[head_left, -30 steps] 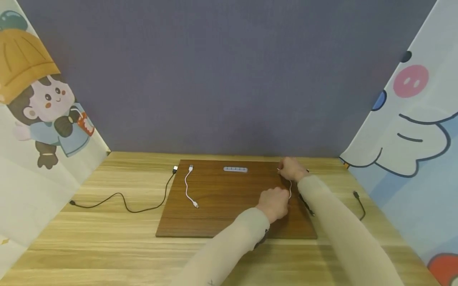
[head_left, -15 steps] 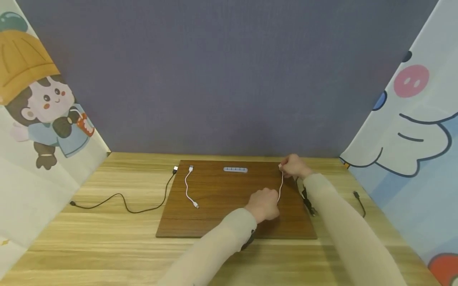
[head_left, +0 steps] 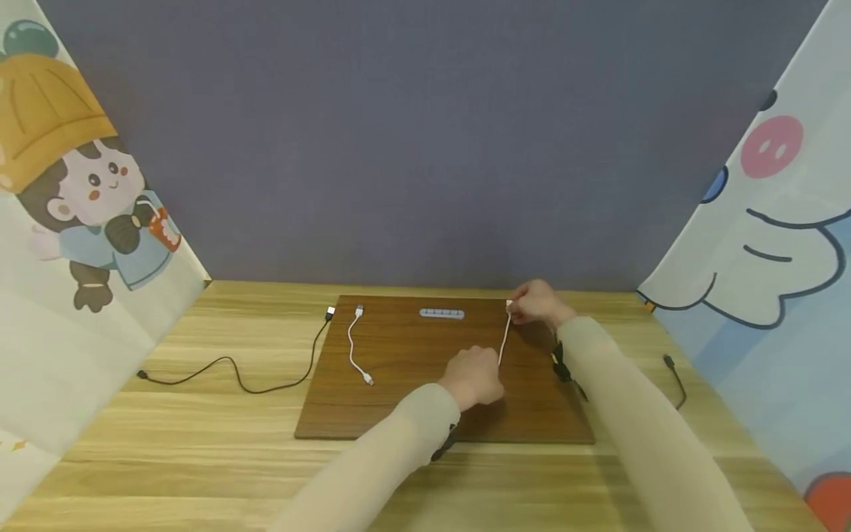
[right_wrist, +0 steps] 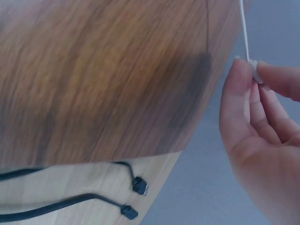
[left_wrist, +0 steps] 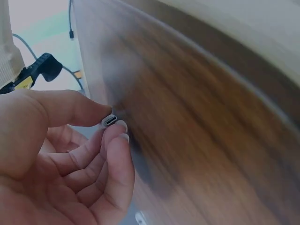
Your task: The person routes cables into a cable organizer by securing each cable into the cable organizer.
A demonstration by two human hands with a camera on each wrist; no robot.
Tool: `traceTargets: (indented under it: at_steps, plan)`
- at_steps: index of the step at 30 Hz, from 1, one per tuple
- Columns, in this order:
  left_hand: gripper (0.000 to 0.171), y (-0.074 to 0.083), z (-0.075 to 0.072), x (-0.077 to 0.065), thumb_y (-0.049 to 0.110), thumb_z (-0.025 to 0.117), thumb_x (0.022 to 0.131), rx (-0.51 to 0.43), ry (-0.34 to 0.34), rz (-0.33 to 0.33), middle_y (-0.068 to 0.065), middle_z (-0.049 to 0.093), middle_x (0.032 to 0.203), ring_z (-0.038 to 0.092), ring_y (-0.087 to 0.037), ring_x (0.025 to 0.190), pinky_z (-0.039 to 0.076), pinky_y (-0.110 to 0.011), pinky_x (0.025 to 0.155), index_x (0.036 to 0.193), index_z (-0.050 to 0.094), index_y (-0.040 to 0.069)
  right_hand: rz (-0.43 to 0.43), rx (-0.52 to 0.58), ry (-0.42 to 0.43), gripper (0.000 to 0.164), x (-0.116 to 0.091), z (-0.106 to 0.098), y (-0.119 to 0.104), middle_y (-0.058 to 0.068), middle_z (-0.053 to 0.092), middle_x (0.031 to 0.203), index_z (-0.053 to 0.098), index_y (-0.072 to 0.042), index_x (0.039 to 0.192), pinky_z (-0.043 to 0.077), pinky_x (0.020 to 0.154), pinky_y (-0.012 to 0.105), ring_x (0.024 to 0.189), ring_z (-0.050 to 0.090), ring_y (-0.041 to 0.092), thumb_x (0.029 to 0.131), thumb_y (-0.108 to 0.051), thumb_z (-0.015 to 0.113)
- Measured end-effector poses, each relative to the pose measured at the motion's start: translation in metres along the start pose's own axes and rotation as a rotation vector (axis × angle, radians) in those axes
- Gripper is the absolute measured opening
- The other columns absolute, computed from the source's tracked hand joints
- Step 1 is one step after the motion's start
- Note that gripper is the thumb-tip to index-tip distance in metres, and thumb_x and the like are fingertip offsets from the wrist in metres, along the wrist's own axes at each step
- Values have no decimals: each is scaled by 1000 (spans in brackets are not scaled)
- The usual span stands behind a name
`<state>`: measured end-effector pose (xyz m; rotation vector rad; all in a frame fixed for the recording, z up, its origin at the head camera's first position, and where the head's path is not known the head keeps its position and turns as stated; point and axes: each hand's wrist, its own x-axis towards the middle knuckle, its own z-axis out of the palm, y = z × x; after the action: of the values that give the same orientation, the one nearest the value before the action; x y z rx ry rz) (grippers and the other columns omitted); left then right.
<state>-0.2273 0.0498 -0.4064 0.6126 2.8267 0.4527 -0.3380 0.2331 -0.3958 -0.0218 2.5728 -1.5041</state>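
Observation:
A short white charging cable stretches nearly straight between the two hands, above the right part of the brown wooden board. My left hand pinches its near end; in the left wrist view a small USB-C plug pokes out between thumb and fingertips. At the far end, near the board's back edge, my right hand pinches the other plug, partly covered by thumb and finger. Left of the hands, a pale cable clip strip with several slots lies by the board's back edge.
Another white cable lies on the board's left side. A long black cable curves over the table at left. One black cable lies by the board's right edge, partly behind the sleeve; another black cable sits farther right.
Both hands have moved left over the board, carrying the white cable, which has gone from slack to nearly straight. The far plug has come into sight beside the right fingers.

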Motion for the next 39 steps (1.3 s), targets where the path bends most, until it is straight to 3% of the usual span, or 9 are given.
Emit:
traceTargets:
  at_steps: [10,17,29,39]
  plan:
    - [26,-18,-16,-10,15,73,84,-14,24,-3,0,53,64,49,-17,55,43,-31,48,66,55,14,-76,-108,22,27,9,14,-11,18,67,95,64,16,111,60,73,33,77,70,24,88,3,66]
    - [25,-29,-20,-15,12,71,83,-52,43,-46,-1,54,64,51,-18,55,43,-32,47,65,54,13,-128,-212,14,24,17,26,-25,15,69,94,68,8,109,59,71,33,73,68,18,87,-3,68]
    - [23,-47,-28,-16,20,75,84,-99,84,-66,-3,58,67,55,-21,59,47,-35,53,69,59,12,-212,-227,45,23,25,41,-45,15,71,97,70,6,110,58,72,33,80,71,23,90,-6,71]
    - [21,-58,-32,-20,11,70,82,-122,111,-59,-3,55,63,51,-21,58,46,-35,54,64,58,12,-300,-301,110,21,27,65,-63,11,73,102,75,-1,110,55,77,39,87,68,25,92,-12,72]
